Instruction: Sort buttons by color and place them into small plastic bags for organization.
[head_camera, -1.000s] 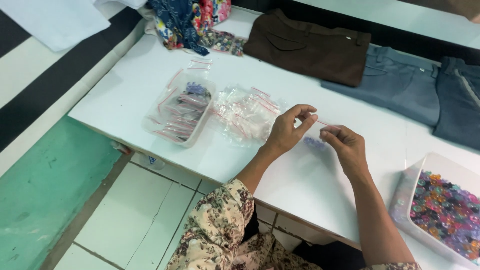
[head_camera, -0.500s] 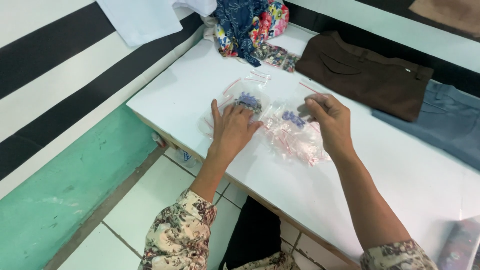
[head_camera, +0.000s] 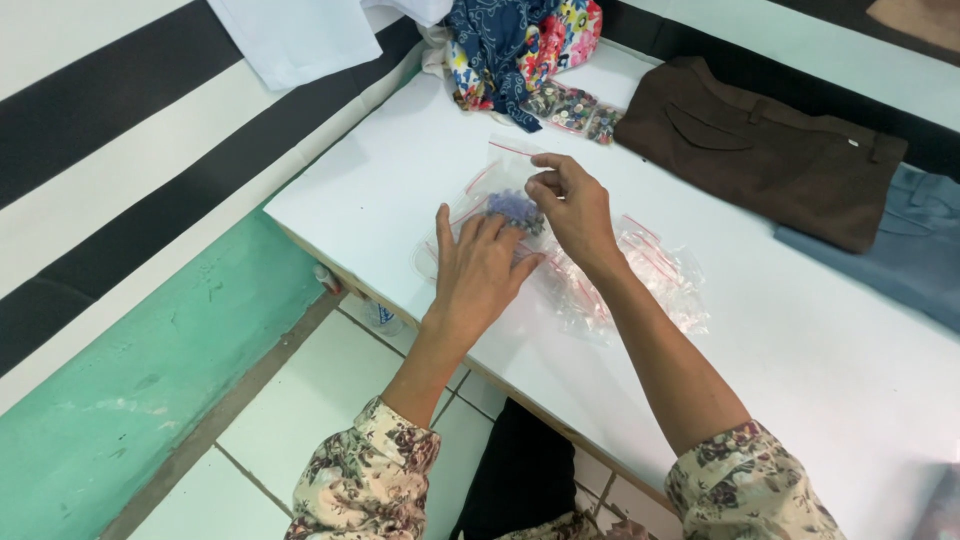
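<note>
Table — white, long, running from upper left to lower right.
Brown trousers — folded at the far edge; grey-blue jeans beside them to the right.
Patterned cloth — bunched at the far left corner, with a bag of dark buttons just below it.
Empty bags — a loose pile of small clear red-striped zip bags, lying right of the hands and under the right forearm.
Left hand — flat, fingers spread wide, pressing the near part of the filled bag to the table.
Right hand — fingers pinched narrow on that bag's far top edge.
Filled bag — clear, holding bluish beads; it lies between the two hands, long axis running away from the person, the right hand nearer its mouth.
</note>
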